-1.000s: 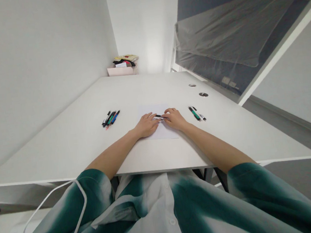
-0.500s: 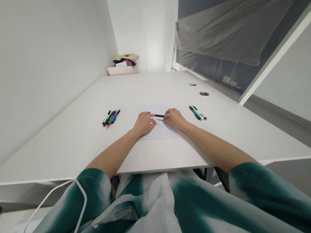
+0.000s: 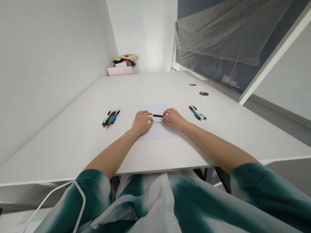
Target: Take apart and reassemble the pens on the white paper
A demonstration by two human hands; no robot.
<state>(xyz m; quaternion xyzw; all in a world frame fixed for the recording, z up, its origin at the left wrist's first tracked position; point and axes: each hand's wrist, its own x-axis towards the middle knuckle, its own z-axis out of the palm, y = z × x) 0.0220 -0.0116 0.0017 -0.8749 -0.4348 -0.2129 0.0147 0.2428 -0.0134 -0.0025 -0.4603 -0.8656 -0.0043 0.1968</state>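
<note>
A sheet of white paper (image 3: pixel 157 133) lies on the table under both my hands. My left hand (image 3: pixel 141 122) rests at its left side, fingers curled, its thumb at the left end of a thin line of slim pen parts (image 3: pixel 158 122). From the right, my right hand (image 3: pixel 174 119) pinches the darker end of that line, which looks like a pen refill. Just beyond, a black pen barrel (image 3: pixel 157 115) lies across the paper between my fingertips; its right end is close to my right fingers. The small parts are too fine to make out fully.
Several pens (image 3: pixel 111 118) lie in a bunch on the left, and a few more pens (image 3: pixel 197 112) on the right. Two round metal table inserts (image 3: pixel 204 94) sit at the right edge. A box with items (image 3: pixel 121 70) stands at the far end; a plastic-draped dark panel (image 3: pixel 219 32) leans at right.
The slim parts, apart and offset before, now line up between my hands. My left hand has shifted slightly left, with its fingertips away from the black barrel, which has also moved slightly left.
</note>
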